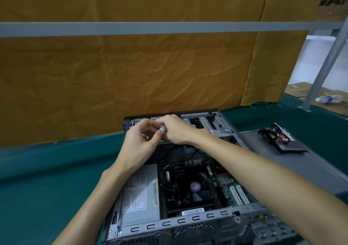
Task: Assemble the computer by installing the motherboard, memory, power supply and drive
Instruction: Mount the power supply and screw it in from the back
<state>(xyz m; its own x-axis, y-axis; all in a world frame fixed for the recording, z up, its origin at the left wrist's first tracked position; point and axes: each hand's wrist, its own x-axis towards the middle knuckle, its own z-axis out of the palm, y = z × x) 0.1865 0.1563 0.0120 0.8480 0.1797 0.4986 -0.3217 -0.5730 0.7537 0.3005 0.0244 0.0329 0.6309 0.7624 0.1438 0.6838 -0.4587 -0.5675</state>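
head view looks forward and down, close over the open computer case.

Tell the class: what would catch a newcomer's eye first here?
Two bare hands meet over the far end of an open computer case; the left hand and right hand both pinch a small white plug in their fingers. Below them sits a dark fan, with a silver power supply to its left.
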